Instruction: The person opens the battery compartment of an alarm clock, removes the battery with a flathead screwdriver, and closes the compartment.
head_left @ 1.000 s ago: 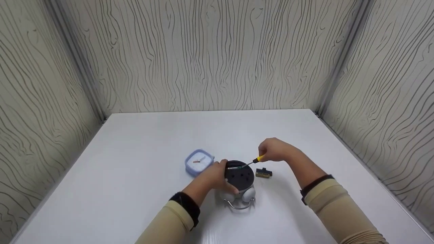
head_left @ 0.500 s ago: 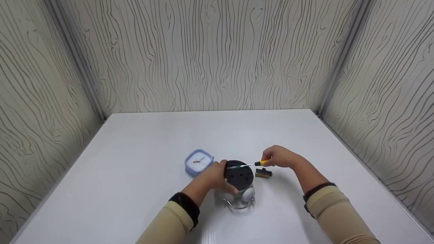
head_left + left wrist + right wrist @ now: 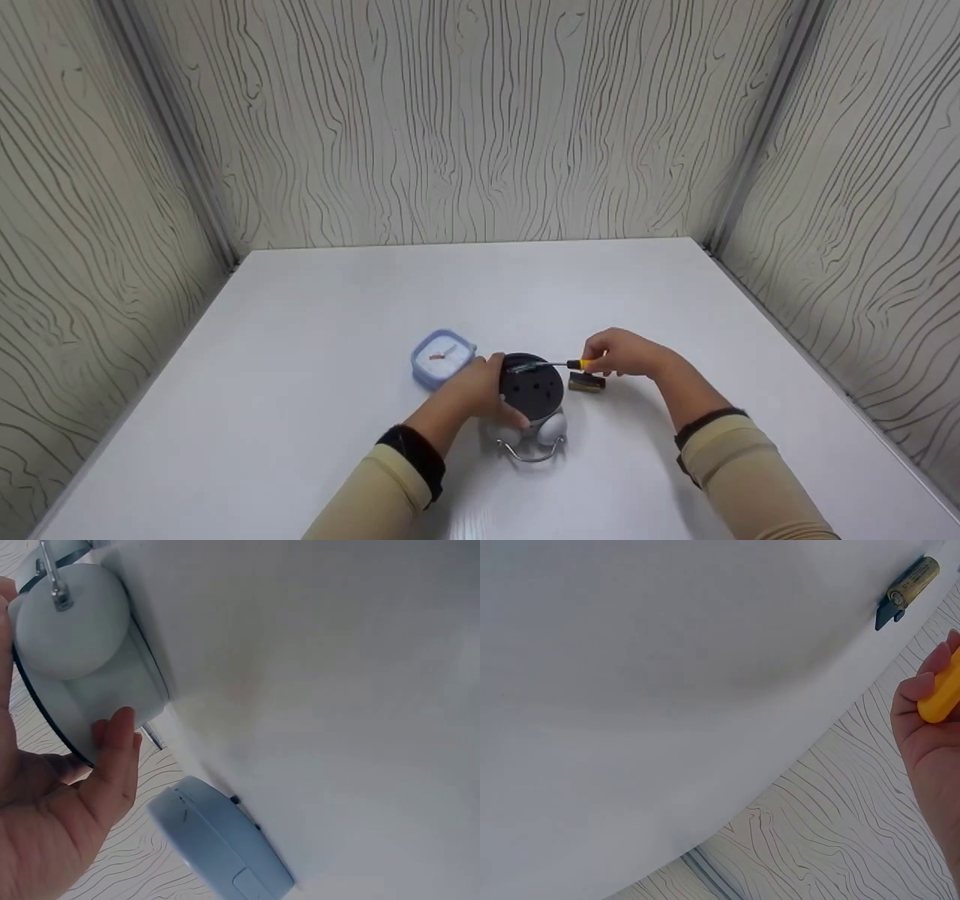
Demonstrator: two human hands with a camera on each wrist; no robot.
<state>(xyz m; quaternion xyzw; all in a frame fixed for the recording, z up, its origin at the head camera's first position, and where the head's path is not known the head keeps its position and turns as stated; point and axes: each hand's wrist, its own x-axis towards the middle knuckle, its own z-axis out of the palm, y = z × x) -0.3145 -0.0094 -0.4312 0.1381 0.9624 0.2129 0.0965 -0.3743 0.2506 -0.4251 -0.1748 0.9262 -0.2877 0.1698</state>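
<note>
A white twin-bell alarm clock (image 3: 531,409) (image 3: 82,660) lies face down on the white table (image 3: 315,337), its black back upward. My left hand (image 3: 476,390) (image 3: 67,802) grips the clock's left side. In my right hand (image 3: 626,354) (image 3: 930,735) is a small yellow-handled screwdriver (image 3: 559,365) (image 3: 941,690), held almost level with its tip over the top of the black back. A gold battery (image 3: 586,384) (image 3: 912,581) and a dark cover piece (image 3: 889,613) lie on the table just under my right hand.
A small square blue clock (image 3: 442,356) (image 3: 221,844) rests face up on the table, left of and behind the alarm clock. Wood-grain walls (image 3: 465,120) enclose the table on three sides.
My right hand has dropped lower and nearer, so the screwdriver now lies flatter across the clock's back. The left hand and the clock stay put.
</note>
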